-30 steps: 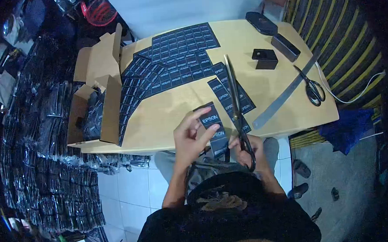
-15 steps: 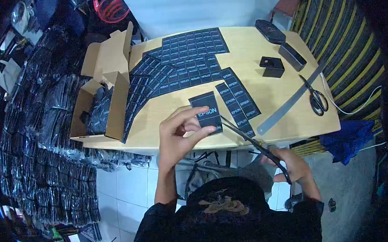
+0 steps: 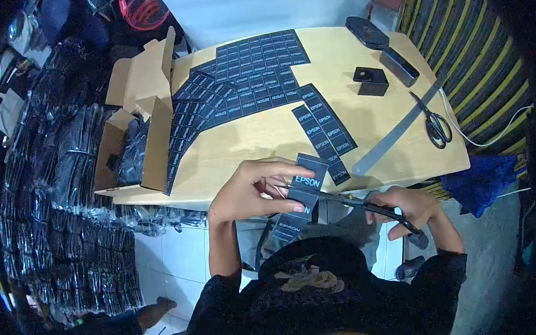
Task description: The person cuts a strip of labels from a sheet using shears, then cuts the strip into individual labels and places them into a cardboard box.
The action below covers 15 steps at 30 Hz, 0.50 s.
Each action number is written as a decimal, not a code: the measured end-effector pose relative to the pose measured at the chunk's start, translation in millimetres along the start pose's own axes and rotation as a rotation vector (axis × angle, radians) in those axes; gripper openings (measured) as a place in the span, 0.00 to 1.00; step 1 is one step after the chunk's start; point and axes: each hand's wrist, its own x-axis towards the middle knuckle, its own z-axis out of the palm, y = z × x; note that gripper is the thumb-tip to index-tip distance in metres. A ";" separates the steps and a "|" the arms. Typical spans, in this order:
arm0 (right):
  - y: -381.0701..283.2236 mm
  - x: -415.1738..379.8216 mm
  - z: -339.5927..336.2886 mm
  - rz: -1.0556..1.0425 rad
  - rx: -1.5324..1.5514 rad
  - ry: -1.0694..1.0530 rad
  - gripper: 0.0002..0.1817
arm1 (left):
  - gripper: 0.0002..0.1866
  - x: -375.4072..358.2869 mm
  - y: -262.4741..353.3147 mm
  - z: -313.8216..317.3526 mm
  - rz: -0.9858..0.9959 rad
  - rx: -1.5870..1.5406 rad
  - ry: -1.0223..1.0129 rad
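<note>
Between the thumb and fingers of my left hand [image 3: 257, 189] is a black EPSON label strip [image 3: 309, 168], held at the table's front edge. My right hand [image 3: 406, 206] grips the handles of black scissors [image 3: 348, 201], whose blades lie across the strip below its upper EPSON print. A lower piece with EPSON print [image 3: 287, 228] shows under my left hand; whether it is joined to the strip I cannot tell. Two narrow label strips [image 3: 323, 128] lie on the table beyond, left of a long metal ruler [image 3: 393, 133].
Larger label sheets [image 3: 257, 77] cover the table's back left, beside an open cardboard box [image 3: 157, 143]. At the right are a second pair of scissors [image 3: 437, 128], a black block [image 3: 371, 81] and a black case [image 3: 400, 67]. Bundled plastic-wrapped goods [image 3: 91, 255] are stacked at left.
My left hand has moved right and toward me with the label strip. The scissor blades now cross the strip, and my right hand has shifted slightly right. A limb has appeared at lower left.
</note>
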 end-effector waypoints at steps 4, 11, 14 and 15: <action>4.4 1.6 1.4 -0.014 0.015 -0.022 0.26 | 0.25 2.8 0.7 -1.0 0.030 0.024 -0.041; 8.0 1.0 1.4 -0.018 0.014 -0.024 0.26 | 0.25 5.2 -5.7 2.5 0.030 0.017 -0.001; 9.1 2.2 4.3 0.007 0.095 0.002 0.33 | 0.25 5.0 -6.1 2.3 0.040 0.027 -0.008; 7.0 2.0 3.4 0.027 0.094 -0.009 0.33 | 0.25 4.9 -5.6 2.7 0.021 0.011 -0.009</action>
